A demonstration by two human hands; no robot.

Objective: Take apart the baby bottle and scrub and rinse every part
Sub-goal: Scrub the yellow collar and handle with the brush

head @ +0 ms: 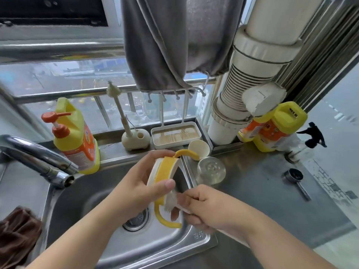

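A home kitchen, at the washing-up corner by a window. A steel sink (64, 200) fills the near ground, its tap (37, 160) at nine o'clock. A yellow pump bottle of dish soap (77, 136) stands at ten o'clock, a brush in its stand (134, 139) and a small drying rack (175, 134) at twelve, under a hanging grey towel (174, 39). A white drainpipe (252, 74) runs down at one o'clock.

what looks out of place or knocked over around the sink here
One thing: the second yellow detergent bottle at the right leans tilted against the white pipe rather than standing upright like the pump bottle. No spill shows.
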